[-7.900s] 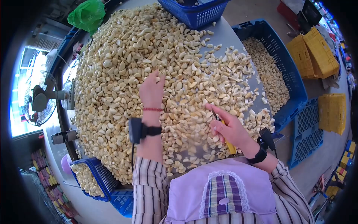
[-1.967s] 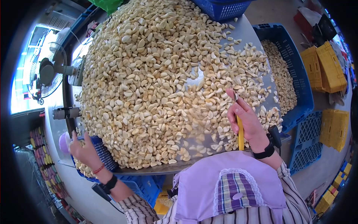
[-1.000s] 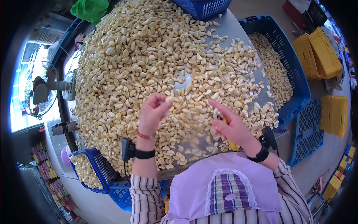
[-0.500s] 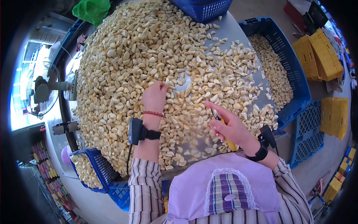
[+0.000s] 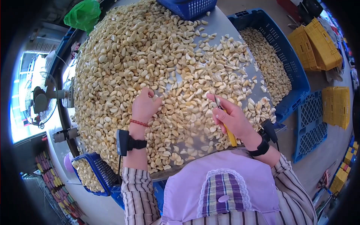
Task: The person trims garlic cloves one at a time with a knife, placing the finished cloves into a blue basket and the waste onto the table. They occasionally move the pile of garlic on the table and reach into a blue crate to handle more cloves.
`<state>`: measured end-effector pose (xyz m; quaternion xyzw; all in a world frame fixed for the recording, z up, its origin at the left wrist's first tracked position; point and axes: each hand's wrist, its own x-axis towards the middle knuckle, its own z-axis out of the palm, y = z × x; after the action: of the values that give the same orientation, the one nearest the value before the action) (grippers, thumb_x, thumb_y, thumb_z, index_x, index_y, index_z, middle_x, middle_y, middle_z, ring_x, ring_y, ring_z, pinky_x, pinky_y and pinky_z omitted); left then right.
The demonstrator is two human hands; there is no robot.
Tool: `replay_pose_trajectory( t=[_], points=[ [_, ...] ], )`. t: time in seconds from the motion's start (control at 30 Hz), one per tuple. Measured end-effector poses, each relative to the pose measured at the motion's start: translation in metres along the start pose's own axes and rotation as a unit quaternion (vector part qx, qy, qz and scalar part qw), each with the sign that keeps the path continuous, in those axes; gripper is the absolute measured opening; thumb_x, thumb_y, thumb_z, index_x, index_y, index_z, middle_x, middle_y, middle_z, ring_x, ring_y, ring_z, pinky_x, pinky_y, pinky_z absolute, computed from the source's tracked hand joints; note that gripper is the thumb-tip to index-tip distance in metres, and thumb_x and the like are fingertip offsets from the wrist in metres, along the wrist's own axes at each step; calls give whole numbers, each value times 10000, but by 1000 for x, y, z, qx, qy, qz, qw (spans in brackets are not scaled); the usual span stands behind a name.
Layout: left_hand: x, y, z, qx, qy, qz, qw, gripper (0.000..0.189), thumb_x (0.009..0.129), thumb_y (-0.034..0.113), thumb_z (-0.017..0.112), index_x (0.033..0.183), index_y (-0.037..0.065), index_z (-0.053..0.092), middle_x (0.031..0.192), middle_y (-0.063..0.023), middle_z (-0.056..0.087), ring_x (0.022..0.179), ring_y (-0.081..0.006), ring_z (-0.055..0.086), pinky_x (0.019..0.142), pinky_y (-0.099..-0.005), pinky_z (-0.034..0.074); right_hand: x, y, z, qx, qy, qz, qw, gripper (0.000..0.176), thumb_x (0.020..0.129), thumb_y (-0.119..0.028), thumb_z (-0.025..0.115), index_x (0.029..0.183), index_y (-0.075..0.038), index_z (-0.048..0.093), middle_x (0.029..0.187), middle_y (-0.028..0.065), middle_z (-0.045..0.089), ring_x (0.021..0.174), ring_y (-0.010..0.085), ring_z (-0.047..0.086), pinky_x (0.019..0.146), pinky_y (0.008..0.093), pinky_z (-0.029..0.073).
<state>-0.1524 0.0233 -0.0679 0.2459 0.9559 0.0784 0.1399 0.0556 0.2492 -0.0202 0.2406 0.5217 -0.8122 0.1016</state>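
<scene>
A wide heap of pale, curved cashew nuts [image 5: 123,71] covers the metal table [image 5: 221,30]. My left hand [image 5: 147,105] is over the near middle of the heap, fingers curled together. A pale nut shows between its thumb and forefinger. My right hand [image 5: 234,120] is wrapped round a small yellow-handled knife [image 5: 230,135], its thin blade pointing away from me above the nuts. The forefinger lies along the blade. Between the hands, nuts near the table's front edge look blurred.
A large blue crate [image 5: 296,75] with more nuts stands at the right. A blue basket [image 5: 187,9] sits at the far edge; another nut-filled basket [image 5: 107,170] is at the near left. A fan [image 5: 39,99] stands left, yellow crates [image 5: 335,107] right.
My left hand has drawn back toward me and a little left, its fingers now more curled. My right hand still grips the knife, turned slightly. The view has shifted a little.
</scene>
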Motion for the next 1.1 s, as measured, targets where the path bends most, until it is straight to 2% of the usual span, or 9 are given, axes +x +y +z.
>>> replay_pose_trajectory(
  t=[0.1,0.17,0.27,0.7,0.87,0.9,1.0,1.03,1.1],
  points=[
    [-9,-4,2,-395,-57,-49,916,136,796,145,603,830,58,503,756,-60,608,592,-145,563,537,-257,449,0,2,0,-18,-17,6,1000,517,917,-253,582,1389,-121,415,706,-3,552,501,19,481,440,169,394],
    [-31,6,-5,-700,-103,-65,704,118,791,69,585,880,61,509,766,-30,587,568,-59,485,505,-174,381,-2,0,4,-42,-17,4,999,523,916,-251,584,1392,-118,411,758,9,565,547,27,506,466,175,413],
    [-55,38,-4,-789,-82,-18,608,192,773,10,579,952,51,525,807,-48,607,561,-48,476,482,-157,360,-6,-10,12,-99,-39,-9,994,550,912,-263,590,1402,-107,393,853,32,583,649,59,547,551,211,456],
    [-103,85,23,-777,-34,63,626,202,805,-4,680,938,27,531,916,-46,595,658,-69,547,564,-179,435,-4,5,26,-182,-149,-95,967,596,909,-241,564,1445,-146,321,796,28,553,610,78,453,574,223,402],
    [-90,94,-6,-945,-133,70,292,50,861,28,559,835,52,523,782,-31,575,604,-79,526,468,-193,392,-2,-2,6,55,-71,-8,996,476,954,-175,498,1416,-184,383,714,-18,504,504,28,434,450,161,371],
    [-85,91,-4,-945,-135,69,291,50,861,28,559,835,52,523,782,-31,575,604,-79,526,468,-193,392,-1,-4,-1,55,-69,-7,996,476,954,-175,498,1416,-184,383,714,-18,504,504,28,434,450,161,371],
    [-66,97,3,-539,-9,22,842,76,872,109,564,821,52,563,700,-38,553,533,-169,557,456,-284,430,-2,-8,-17,97,16,-28,995,458,956,-197,501,1403,-187,401,673,-23,483,464,40,425,431,176,369],
    [-60,98,10,-540,-9,23,842,76,872,109,564,821,52,563,700,-38,553,533,-169,557,456,-284,430,-3,-8,-21,115,21,-32,993,487,954,-211,507,1415,-151,363,690,-9,491,463,44,437,422,173,373],
    [-53,102,27,-81,59,257,961,64,836,123,589,823,62,573,718,-73,570,547,-236,593,480,-342,462,-6,-6,-25,133,30,-37,990,524,952,-226,513,1428,-116,326,708,5,500,462,49,448,414,170,376]
  ],
)
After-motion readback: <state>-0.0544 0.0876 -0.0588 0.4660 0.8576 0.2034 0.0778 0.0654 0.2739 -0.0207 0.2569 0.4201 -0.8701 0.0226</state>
